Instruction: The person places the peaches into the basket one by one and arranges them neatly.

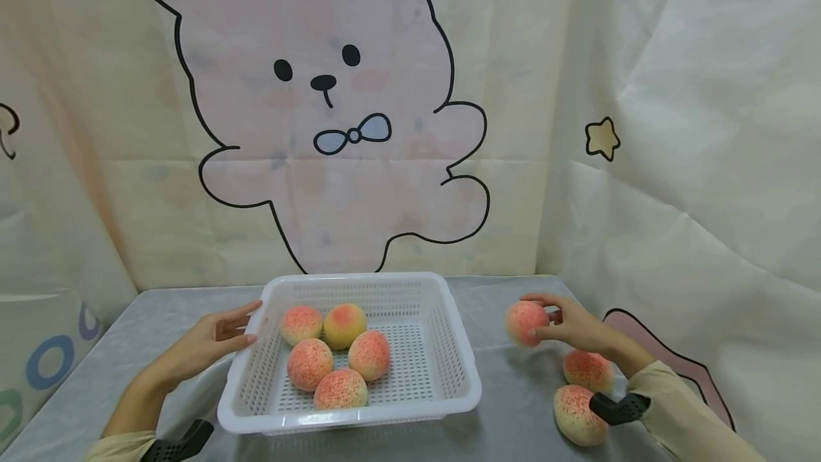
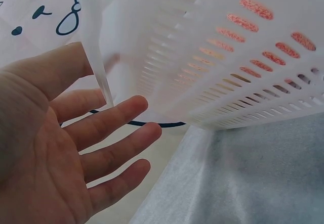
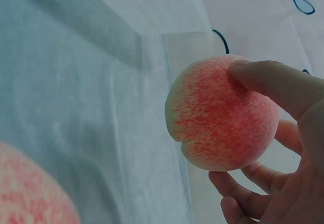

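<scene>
My left hand (image 1: 208, 337) grips the left rim of a white plastic basket (image 1: 449, 348). In the left wrist view, thumb and forefinger reach the rim and the other fingers extend beneath it beside the slotted wall. Several peaches sit in the basket, among them a yellower peach (image 1: 344, 326) and a front peach (image 1: 341, 389). Right of the basket, my right hand (image 1: 571, 323) holds a pink speckled peach (image 3: 223, 115) above the table, thumb on one side and fingers on the other. Below that hand, two more peaches (image 1: 588, 371) (image 1: 579, 416) rest on the table.
A grey cloth covers the table (image 1: 500, 405). Behind it hangs a pale curtain (image 1: 513, 91) printed with a cartoon bear, and similar printed sheets enclose both sides. Black wrist devices (image 1: 618, 408) are strapped on both arms.
</scene>
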Motion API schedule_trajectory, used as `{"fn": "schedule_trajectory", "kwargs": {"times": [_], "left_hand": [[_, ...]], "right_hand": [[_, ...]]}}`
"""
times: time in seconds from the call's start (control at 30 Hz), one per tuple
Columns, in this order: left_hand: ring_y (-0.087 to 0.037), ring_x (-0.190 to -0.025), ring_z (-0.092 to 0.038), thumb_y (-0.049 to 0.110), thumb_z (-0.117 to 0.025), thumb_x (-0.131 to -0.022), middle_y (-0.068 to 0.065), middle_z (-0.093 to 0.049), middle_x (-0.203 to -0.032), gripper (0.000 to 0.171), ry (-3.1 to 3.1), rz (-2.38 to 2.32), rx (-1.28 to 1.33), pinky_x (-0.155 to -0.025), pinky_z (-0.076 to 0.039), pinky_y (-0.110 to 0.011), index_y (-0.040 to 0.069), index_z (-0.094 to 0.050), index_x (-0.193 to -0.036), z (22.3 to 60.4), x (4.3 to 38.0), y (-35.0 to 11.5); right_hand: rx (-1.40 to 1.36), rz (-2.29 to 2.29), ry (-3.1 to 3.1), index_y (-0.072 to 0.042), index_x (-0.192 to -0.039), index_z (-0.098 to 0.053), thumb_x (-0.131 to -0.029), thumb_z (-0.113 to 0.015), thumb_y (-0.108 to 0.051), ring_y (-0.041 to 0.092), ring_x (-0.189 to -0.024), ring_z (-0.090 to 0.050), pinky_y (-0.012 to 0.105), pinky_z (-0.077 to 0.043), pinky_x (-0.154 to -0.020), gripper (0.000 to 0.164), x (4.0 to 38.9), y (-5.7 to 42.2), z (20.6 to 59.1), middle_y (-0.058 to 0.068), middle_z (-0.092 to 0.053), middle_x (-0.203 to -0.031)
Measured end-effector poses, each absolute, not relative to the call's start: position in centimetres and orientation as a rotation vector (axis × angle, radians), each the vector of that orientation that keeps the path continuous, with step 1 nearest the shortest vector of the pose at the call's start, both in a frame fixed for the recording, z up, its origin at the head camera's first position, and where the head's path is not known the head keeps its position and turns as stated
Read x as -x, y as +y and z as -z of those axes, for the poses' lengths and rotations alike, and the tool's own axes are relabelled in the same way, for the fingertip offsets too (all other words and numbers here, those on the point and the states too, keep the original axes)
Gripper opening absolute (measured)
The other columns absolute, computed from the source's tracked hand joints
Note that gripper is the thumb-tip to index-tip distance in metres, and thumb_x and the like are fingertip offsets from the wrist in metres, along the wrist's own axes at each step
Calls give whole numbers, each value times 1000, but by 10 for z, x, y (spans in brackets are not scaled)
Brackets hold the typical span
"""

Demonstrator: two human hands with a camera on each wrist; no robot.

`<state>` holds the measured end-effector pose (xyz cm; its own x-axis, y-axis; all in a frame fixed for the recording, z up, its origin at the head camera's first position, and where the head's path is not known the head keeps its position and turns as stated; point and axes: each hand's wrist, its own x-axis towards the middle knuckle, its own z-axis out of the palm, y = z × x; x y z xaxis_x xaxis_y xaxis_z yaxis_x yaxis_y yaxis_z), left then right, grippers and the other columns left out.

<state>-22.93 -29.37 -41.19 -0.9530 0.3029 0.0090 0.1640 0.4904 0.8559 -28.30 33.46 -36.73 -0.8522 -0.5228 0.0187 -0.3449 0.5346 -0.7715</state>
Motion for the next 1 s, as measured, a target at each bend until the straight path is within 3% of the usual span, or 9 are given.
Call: {"fn": "schedule_trajectory", "kwargs": {"times": [0.23,0.5,0.8,1.0], "left_hand": [[-47,-128,-58,26,-62,-101,-31,-51,-147,73,2586,-1467,-393,-90,-58,-51,1,-26,-159,412,229,-293],[-47,-129,-57,27,-62,-101,-31,-51,-147,73,2598,-1462,-401,-91,-58,-51,1,-26,-159,412,229,-293],[-47,-129,-57,28,-62,-101,-31,-51,-147,73,2602,-1465,-396,-92,-57,-53,1,-26,-159,411,229,-292],[-45,-128,-59,26,-62,-100,-31,-52,-146,73,2584,-1486,-409,-91,-58,-46,-1,-26,-158,411,228,-293]], "right_hand": [[735,1224,2607,0,-147,-46,-92,-73,-17,13,-90,-69,27,-56,-74,63,282,313,353,29,-57,-132],[695,1213,2626,-7,-148,-47,-91,-75,-24,19,-104,-69,31,-56,-80,65,283,282,338,19,-63,-129],[717,1271,2547,-10,-148,-48,-91,-75,-27,27,-110,-65,38,-55,-86,65,294,247,333,18,-60,-135],[716,1287,2522,-13,-146,-51,-91,-75,-29,28,-112,-65,38,-54,-89,62,302,225,335,15,-59,-139]]}}
